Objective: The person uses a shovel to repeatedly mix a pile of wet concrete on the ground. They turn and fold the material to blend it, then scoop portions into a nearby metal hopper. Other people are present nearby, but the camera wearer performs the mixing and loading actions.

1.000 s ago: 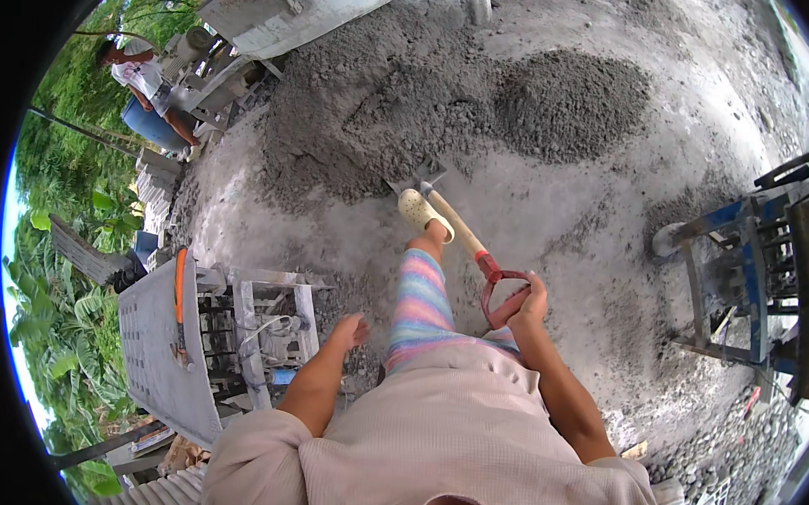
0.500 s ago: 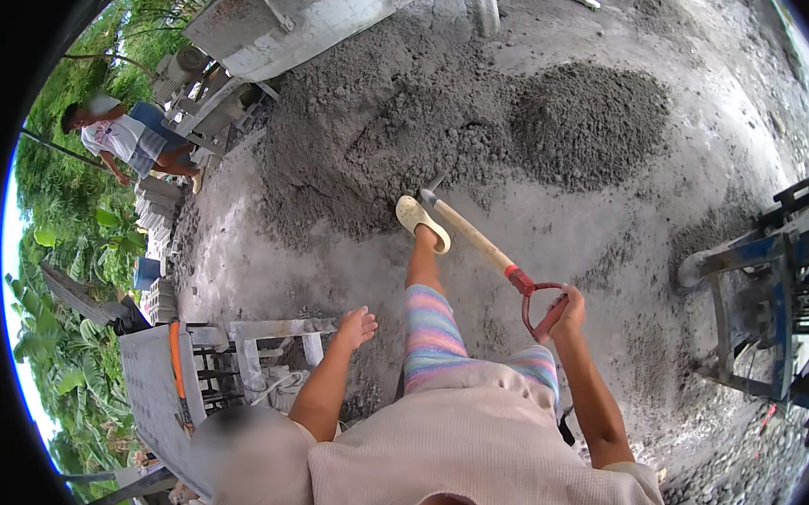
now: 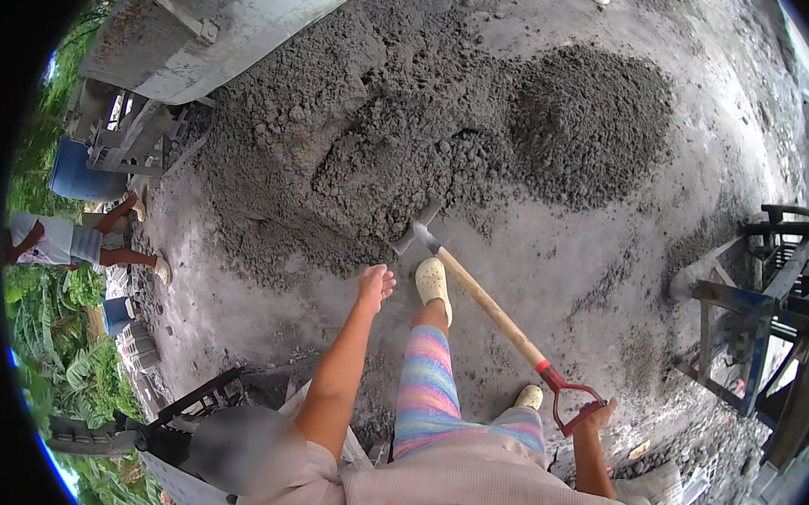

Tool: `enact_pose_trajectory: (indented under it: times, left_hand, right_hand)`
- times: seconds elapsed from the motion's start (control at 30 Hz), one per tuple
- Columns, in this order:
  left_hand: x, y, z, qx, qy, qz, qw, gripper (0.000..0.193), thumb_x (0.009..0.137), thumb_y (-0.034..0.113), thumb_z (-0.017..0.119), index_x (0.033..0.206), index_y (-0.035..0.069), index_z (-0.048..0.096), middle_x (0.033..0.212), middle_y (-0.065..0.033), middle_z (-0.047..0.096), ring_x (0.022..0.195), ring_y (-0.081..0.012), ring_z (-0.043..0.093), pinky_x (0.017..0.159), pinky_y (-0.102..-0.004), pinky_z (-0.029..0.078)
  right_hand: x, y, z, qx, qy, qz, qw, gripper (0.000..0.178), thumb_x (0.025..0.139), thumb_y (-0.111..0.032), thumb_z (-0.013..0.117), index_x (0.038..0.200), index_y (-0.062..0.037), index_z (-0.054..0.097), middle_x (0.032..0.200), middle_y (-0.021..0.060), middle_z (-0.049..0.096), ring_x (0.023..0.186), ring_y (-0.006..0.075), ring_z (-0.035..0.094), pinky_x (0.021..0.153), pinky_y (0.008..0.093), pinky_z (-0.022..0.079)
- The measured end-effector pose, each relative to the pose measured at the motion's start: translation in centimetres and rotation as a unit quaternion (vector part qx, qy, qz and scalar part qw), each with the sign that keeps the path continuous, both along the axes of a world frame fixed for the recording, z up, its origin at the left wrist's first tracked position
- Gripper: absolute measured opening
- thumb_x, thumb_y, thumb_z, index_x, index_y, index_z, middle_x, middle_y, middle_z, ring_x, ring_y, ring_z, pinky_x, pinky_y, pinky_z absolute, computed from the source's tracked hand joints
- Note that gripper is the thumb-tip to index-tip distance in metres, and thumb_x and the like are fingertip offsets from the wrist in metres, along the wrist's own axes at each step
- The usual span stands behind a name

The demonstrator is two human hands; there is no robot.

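A shovel with a wooden shaft [image 3: 488,307] slants from lower right up toward the middle. My right hand [image 3: 594,416] is closed around its red D-shaped handle [image 3: 557,389]. The metal blade [image 3: 418,233] meets the near edge of a broad, damp grey sand-like heap [image 3: 383,142], its tip partly hidden in the material. My left hand [image 3: 377,288] reaches forward above the ground, holding nothing, with its fingers loosely bent. Just behind the blade, my foot in a cream clog [image 3: 432,281] stands left of the shaft.
A darker grey mound [image 3: 594,125] lies at the far right of the heap. A big metal container [image 3: 224,33] stands far left. At left a person [image 3: 76,244] walks near a blue drum [image 3: 84,174]. A blue metal frame [image 3: 758,317] stands at right.
My left arm has stretched forward, and my right hand has moved lower right with the handle. My front foot now stands slightly behind the blade. The person at left has moved lower in view.
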State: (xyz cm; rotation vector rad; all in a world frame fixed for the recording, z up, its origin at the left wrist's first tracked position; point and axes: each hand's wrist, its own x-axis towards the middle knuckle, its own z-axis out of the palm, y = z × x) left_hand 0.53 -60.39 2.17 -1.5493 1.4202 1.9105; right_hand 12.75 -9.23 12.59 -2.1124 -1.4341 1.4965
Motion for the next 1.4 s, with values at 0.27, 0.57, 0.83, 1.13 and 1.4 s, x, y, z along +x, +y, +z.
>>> enact_pose_trajectory:
  times: [0.27,0.57,0.83,1.13,1.4]
  left_hand:
    - [-6.7,6.0,-5.1,0.167,-0.076,-0.156,0.97,0.024,0.082,0.028,0.051,0.102,0.016,0.046,0.081,-0.0008,0.055,0.066,-0.0124,0.055,0.058,-0.0283,0.043]
    - [-8.6,13.1,-19.5,0.306,-0.258,0.033,0.916,0.055,0.069,0.045,0.065,0.105,0.011,0.04,0.097,-0.0115,0.046,0.082,-0.0256,0.051,0.078,-0.0462,0.043]
    - [-11.9,17.8,-27.0,0.233,-0.064,0.283,0.928,0.018,0.072,0.02,0.063,0.07,0.012,0.047,0.066,-0.0003,0.05,0.063,-0.0169,0.052,0.064,-0.0359,0.045]
    - [-11.2,20.8,-27.2,0.184,-0.14,0.29,0.929,0.017,0.066,0.014,0.062,0.068,0.012,0.045,0.062,-0.0011,0.045,0.057,-0.0165,0.046,0.059,-0.0338,0.041]
    - [-12.6,30.4,-17.8,0.222,-0.167,0.192,0.941,0.017,0.064,0.013,0.061,0.064,0.012,0.044,0.06,-0.0007,0.044,0.055,-0.0178,0.045,0.058,-0.0344,0.04]
  right_hand:
    - [-3.8,-3.1,5.7,0.1,-0.012,0.127,0.987,0.035,0.074,-0.042,0.056,0.063,-0.0104,0.046,0.051,-0.001,0.038,0.044,0.0114,0.039,0.043,0.0263,0.033]
    - [-6.9,3.6,-3.1,0.112,-0.165,0.118,0.973,0.036,0.078,-0.036,0.048,0.054,-0.0095,0.042,0.047,-0.0013,0.037,0.039,0.0109,0.034,0.037,0.0265,0.026]
    - [-3.7,15.0,-17.3,0.125,-0.236,0.294,0.918,0.031,0.082,-0.025,0.037,0.057,-0.0078,0.041,0.05,0.0027,0.042,0.042,0.0121,0.037,0.038,0.0275,0.029]
    - [-7.4,17.0,-18.6,0.068,-0.095,0.123,0.985,0.032,0.076,-0.03,0.044,0.052,-0.0094,0.04,0.046,0.0005,0.036,0.039,0.0119,0.034,0.036,0.0276,0.026]
    - [0.9,23.2,-7.8,0.031,-0.106,0.056,0.992,0.028,0.078,-0.034,0.044,0.064,-0.0096,0.049,0.054,-0.0013,0.039,0.047,0.0112,0.039,0.042,0.0258,0.032]
